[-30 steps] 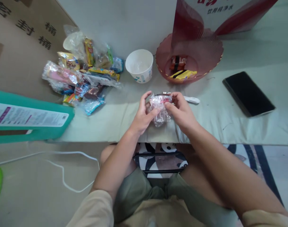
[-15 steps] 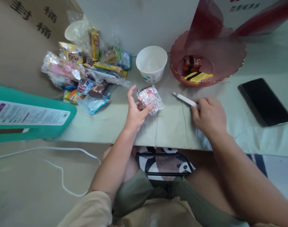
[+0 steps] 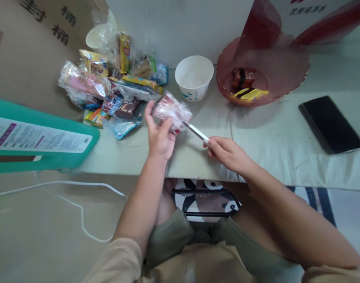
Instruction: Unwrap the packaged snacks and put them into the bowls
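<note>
My left hand (image 3: 160, 135) grips a crinkled clear-wrapped snack packet (image 3: 170, 110) with red and pink print, held just above the table. From the right, my right hand (image 3: 227, 153) closes around a slim white utility knife (image 3: 199, 133) with a silvery strip along it. Its tip meets or overlaps the lower right edge of the packet; whether it has pierced the wrapper is blurred. Behind the packet stands a white paper cup (image 3: 194, 78). Left of my left hand lies a heap of wrapped snacks (image 3: 129, 90).
A pinkish glass bowl (image 3: 224, 84) with a few packets taped in black sits at the back right. A black phone (image 3: 331, 124) lies on the right. A green jug (image 3: 88, 145) stands left, and a white box (image 3: 174, 31) rises behind the cup.
My right hand has moved left, bringing the knife from the open table to the packet. My left hand has shifted slightly left and turned the packet. The view has shifted a little.
</note>
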Tool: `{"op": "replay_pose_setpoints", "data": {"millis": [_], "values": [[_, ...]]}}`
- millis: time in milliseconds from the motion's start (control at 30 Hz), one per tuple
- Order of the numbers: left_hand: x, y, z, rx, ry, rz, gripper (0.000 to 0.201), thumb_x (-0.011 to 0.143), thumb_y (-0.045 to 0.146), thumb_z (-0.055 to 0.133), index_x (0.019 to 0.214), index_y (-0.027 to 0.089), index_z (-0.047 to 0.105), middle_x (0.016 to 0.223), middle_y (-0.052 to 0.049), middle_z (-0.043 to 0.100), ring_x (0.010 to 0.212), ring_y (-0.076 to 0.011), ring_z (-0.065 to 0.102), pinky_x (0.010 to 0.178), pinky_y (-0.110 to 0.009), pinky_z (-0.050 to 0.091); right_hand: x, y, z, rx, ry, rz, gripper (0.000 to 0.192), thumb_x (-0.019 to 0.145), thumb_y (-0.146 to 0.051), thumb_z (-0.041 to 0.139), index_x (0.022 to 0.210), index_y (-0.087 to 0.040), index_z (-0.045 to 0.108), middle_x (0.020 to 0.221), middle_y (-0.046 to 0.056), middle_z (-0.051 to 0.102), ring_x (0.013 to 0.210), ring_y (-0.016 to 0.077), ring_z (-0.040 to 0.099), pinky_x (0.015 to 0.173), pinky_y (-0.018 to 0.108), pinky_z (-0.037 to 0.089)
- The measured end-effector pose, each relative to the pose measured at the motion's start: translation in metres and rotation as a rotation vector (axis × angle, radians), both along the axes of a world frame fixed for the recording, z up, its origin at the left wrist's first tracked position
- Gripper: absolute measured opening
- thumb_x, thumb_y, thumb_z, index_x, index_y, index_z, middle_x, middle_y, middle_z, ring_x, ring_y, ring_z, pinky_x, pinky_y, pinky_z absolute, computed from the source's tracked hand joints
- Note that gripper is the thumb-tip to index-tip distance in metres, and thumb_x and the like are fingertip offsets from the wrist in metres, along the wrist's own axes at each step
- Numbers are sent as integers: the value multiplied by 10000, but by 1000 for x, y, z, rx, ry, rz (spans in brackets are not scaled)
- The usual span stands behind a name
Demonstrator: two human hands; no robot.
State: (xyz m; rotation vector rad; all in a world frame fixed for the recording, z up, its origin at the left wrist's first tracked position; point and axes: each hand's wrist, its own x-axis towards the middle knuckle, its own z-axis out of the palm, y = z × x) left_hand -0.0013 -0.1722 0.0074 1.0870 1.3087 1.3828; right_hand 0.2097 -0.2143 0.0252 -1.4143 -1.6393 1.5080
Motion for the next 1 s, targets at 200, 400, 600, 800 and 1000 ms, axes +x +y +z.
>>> {"op": "replay_pose_setpoints", "data": {"millis": [200, 400, 600, 800, 1000], "values": [[-3, 3, -1, 7, -47, 14, 599, 811, 717, 702, 1291, 446, 470, 1315, -18, 633, 1106, -207, 684, 838, -333, 607, 40, 7, 2, 265, -406, -214, 357, 951, -444, 440, 779, -216, 653, 661, 49, 599, 622, 193, 522, 599, 328, 333], [35, -27, -6, -28, 121, -286, 528, 812, 667, 754, 1125, 306, 528, 1002, -30, 609, 825, -170, 620, 722, -295, 533, 71, 13, -12, 523, -851, -351, 281, 927, -331, 515, 1012, -190, 743, 965, 157, 697, 966, 332, 610, 816, 449, 441], [28, -24, 2, 143, 510, -139, 366, 916, 598, 659, 927, 235, 617, 1163, -100, 679, 1190, -258, 616, 1000, -379, 498, 71, 11, -7, 636, -705, -356, 249, 929, -257, 522, 1080, -216, 716, 1071, 144, 723, 1061, 326, 645, 945, 492, 483], [13, -9, -4, -44, 202, -128, 514, 848, 724, 642, 922, 216, 638, 971, -65, 700, 822, -161, 663, 660, -249, 517, 39, 5, -16, 735, -328, -61, 376, 894, -247, 548, 1257, -223, 645, 1244, 127, 721, 1169, 304, 663, 1015, 483, 523], [14, -8, 7, -53, 208, -257, 299, 720, 428, 808, 870, 204, 678, 927, -37, 727, 826, -156, 667, 718, -248, 539, 10, 16, -22, 682, -238, 50, 461, 901, -271, 584, 1359, -236, 620, 1298, 136, 698, 1185, 312, 640, 1033, 495, 492]]}}
